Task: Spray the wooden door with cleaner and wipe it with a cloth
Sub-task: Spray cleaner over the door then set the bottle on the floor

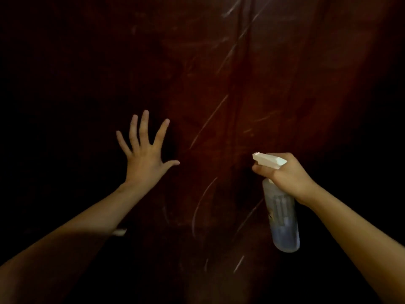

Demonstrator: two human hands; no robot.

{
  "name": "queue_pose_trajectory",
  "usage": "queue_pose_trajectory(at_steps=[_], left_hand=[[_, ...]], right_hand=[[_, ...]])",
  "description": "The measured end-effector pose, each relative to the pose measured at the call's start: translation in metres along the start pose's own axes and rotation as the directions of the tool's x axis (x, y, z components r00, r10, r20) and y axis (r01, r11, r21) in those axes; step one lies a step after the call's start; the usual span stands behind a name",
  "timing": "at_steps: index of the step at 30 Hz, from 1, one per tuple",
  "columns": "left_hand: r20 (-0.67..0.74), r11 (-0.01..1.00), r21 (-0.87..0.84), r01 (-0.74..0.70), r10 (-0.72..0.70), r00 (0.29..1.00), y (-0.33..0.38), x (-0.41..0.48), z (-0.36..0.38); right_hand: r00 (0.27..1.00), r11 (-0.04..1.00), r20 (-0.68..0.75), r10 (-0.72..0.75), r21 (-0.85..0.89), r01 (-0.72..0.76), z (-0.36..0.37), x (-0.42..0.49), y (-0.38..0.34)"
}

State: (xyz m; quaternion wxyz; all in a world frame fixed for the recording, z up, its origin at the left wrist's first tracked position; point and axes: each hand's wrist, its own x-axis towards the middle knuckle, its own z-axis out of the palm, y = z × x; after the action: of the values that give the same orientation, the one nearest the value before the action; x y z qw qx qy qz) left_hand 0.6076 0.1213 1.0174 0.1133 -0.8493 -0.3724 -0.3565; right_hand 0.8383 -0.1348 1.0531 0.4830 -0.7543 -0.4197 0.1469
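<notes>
A dark reddish-brown wooden door (252,84) fills the whole view, streaked with pale scratches and marks. My left hand (145,155) is spread flat with fingers apart against or close to the door at lower left, holding nothing. My right hand (287,176) grips the neck of a clear spray bottle (282,220) with a white trigger head, its nozzle pointing left toward the door and a finger on the trigger. The bottle hangs down from the hand, with bluish liquid in its lower part. No cloth shows.
The scene is very dim, and the door's left and lower parts fade into black. A small pale object (119,232) peeks out just under my left forearm; I cannot tell what it is.
</notes>
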Motion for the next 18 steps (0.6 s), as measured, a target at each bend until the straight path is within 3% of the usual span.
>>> queue_pose_trajectory(at_steps=[4,11,18], left_hand=[[0.075,0.992,0.031,0.122,-0.124,0.989,-0.048,-0.046,0.021],[0.100,0.993,0.026,0.112,-0.114,0.988,-0.065,-0.055,0.040],[0.069,0.996,0.071,0.060,-0.065,0.996,-0.070,-0.057,0.044]], right_hand=[[0.992,0.998,0.128,-0.025,0.060,0.017,0.096,-0.002,0.029],[0.983,0.981,0.175,0.052,0.176,-0.084,0.221,-0.004,0.077],[0.971,0.994,0.215,0.101,0.028,-0.110,0.266,-0.009,0.087]])
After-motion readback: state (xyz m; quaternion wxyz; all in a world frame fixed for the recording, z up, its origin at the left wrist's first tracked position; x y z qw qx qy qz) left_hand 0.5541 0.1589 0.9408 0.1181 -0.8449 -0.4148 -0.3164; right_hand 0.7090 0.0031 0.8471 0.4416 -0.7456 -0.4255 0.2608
